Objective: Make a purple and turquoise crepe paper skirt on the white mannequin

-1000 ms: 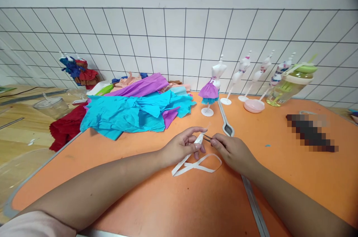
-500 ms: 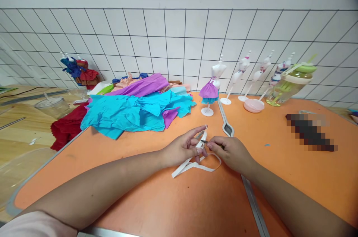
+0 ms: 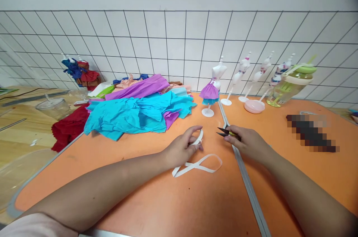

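Observation:
My left hand (image 3: 186,145) is closed on a narrow white tape strip (image 3: 199,137) that curves up along the fingers. More of the white strip (image 3: 195,165) lies looped on the orange table below that hand; whether it joins the held part is hidden behind my fingers. To the right, my right hand (image 3: 246,141) grips a pair of small thread snips (image 3: 223,132), dark blades apart and pointing left, clear of the tape. A bit of yellow handle shows. Beyond both hands stands a small white dress form (image 3: 219,71) wearing a purple and blue crepe paper skirt (image 3: 209,92).
Blue crepe paper (image 3: 131,112), with purple and other colours, is piled back left. Several dress forms, a pink dish (image 3: 254,106) and a green-lidded bottle (image 3: 293,84) stand back right along the tiled wall. A metal strip (image 3: 246,181) crosses the orange table (image 3: 145,199).
My right hand has drawn the snips rightward, away from the tape, and their blades have spread. The strip's upper end at my left fingers now looks shorter, while the loop stays on the table.

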### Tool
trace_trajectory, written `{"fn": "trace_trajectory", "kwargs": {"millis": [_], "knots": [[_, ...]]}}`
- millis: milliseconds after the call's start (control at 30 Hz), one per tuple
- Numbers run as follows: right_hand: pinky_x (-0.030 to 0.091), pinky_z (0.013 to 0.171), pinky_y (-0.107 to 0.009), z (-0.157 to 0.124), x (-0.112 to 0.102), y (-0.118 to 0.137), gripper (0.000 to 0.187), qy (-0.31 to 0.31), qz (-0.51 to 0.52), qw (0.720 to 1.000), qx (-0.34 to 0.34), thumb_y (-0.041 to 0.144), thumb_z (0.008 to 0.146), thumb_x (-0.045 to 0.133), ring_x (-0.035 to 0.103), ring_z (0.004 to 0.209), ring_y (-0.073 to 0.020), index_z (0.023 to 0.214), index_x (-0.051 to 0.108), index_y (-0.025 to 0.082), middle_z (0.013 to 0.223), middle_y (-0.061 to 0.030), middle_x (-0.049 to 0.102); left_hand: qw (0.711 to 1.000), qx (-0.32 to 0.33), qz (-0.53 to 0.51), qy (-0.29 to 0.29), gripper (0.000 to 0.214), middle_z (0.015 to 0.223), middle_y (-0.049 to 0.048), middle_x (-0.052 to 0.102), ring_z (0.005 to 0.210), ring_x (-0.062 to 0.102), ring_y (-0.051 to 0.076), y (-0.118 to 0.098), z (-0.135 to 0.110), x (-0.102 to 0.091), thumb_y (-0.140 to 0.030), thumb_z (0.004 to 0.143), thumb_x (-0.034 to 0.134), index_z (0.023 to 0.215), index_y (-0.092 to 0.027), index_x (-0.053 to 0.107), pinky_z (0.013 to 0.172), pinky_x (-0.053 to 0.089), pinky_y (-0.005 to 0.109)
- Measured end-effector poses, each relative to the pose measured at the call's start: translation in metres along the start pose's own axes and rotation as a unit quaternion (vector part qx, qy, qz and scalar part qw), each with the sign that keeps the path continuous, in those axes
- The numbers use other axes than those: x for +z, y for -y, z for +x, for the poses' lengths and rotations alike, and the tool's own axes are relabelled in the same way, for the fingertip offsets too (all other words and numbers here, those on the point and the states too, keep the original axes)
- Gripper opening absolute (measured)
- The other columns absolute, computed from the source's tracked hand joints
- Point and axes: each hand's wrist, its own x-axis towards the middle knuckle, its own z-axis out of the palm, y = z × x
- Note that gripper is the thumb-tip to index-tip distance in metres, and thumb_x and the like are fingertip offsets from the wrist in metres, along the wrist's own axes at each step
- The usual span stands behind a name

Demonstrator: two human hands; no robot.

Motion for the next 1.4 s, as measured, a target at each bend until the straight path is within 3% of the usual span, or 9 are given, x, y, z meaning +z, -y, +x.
{"fn": "trace_trajectory", "kwargs": {"millis": [100,200,400,667,867,1033,1133,1267,1400], "knots": [[0.038,0.060,-0.026,-0.001,-0.002,-0.012,0.031,0.058,-0.017,0.998,0.014,0.051,0.082,0.056,0.059,0.070,-0.0189,0.099,0.054,0.025,0.078,0.0006,0.063,0.998,-0.007,-0.013,-0.055,0.056,0.104,0.0079,0.072,0.102,0.063,0.018,-0.002,0.003,-0.002,-0.023,0.090,0.051,0.142,-0.018,0.030,0.092,0.042,0.035],[0.037,0.057,-0.026,-0.001,0.003,-0.022,0.027,0.092,-0.033,0.994,0.045,0.042,0.076,0.063,0.059,0.069,-0.0193,0.091,0.049,0.024,0.078,0.0001,0.064,0.995,-0.024,-0.049,-0.088,0.047,0.112,0.0103,0.070,0.110,0.062,0.021,-0.006,0.004,-0.003,-0.023,0.089,0.053,0.134,-0.018,0.041,0.098,0.040,0.038],[0.032,0.052,-0.026,-0.003,0.008,-0.024,0.024,0.089,-0.074,0.992,0.045,0.038,0.073,0.065,0.058,0.068,-0.0194,0.079,0.046,0.025,0.077,-0.0006,0.061,0.984,-0.012,-0.125,-0.130,0.045,0.109,0.0102,0.071,0.111,0.062,0.022,-0.007,0.005,-0.003,-0.026,0.087,0.058,0.129,-0.019,0.044,0.100,0.039,0.040],[0.028,0.050,-0.026,-0.002,0.006,-0.015,0.025,0.085,-0.090,0.992,0.025,0.035,0.073,0.064,0.053,0.063,-0.0171,0.074,0.042,0.024,0.073,0.0012,0.060,0.969,0.026,-0.174,-0.175,0.023,0.093,0.0048,0.073,0.101,0.067,0.021,-0.005,0.006,-0.003,-0.027,0.082,0.067,0.092,-0.019,0.049,0.093,0.043,0.036],[0.022,0.050,-0.028,0.000,0.010,-0.006,0.014,-0.056,-0.195,0.978,0.055,0.029,0.086,0.050,0.055,0.070,-0.0190,0.076,0.044,0.023,0.079,-0.0026,0.061,0.973,0.019,-0.181,-0.142,0.023,0.091,0.0036,0.073,0.097,0.069,0.020,-0.006,0.004,-0.001,-0.026,0.084,0.066,0.095,-0.019,0.047,0.092,0.045,0.036],[0.024,0.049,-0.027,0.007,0.016,-0.010,0.032,0.024,-0.147,0.984,0.095,0.046,0.080,0.059,0.052,0.060,-0.0180,0.070,0.039,0.023,0.067,0.0001,0.058,0.980,0.003,-0.163,-0.118,0.023,0.092,0.0056,0.074,0.098,0.069,0.022,-0.005,0.003,0.000,-0.029,0.085,0.065,0.096,-0.019,0.047,0.090,0.047,0.038],[0.027,0.049,-0.027,0.006,0.016,-0.009,0.038,0.033,-0.116,0.989,0.081,0.053,0.075,0.063,0.052,0.058,-0.0169,0.069,0.041,0.023,0.067,0.0007,0.058,0.976,0.005,-0.187,-0.110,0.026,0.092,0.0054,0.074,0.097,0.068,0.021,-0.006,0.003,0.000,-0.031,0.084,0.067,0.095,-0.019,0.048,0.090,0.046,0.037],[0.036,0.057,-0.028,-0.006,0.016,0.014,0.037,-0.038,-0.050,0.998,0.031,0.056,0.073,0.065,0.057,0.074,-0.0196,0.088,0.053,0.024,0.092,-0.0029,0.064,0.960,0.021,-0.269,-0.071,0.034,0.095,0.0067,0.072,0.093,0.067,0.018,-0.010,0.002,0.002,-0.031,0.078,0.074,0.093,-0.019,0.047,0.084,0.048,0.033],[0.041,0.063,-0.027,-0.019,0.023,0.051,0.043,0.065,0.127,0.987,-0.076,0.051,0.076,0.066,0.058,0.079,-0.0187,0.110,0.058,0.026,0.099,-0.0038,0.064,0.949,0.030,-0.313,0.004,0.039,0.091,0.0042,0.067,0.082,0.064,0.015,-0.016,-0.004,0.010,-0.029,0.068,0.081,0.090,-0.017,0.050,0.075,0.049,0.029]]}}
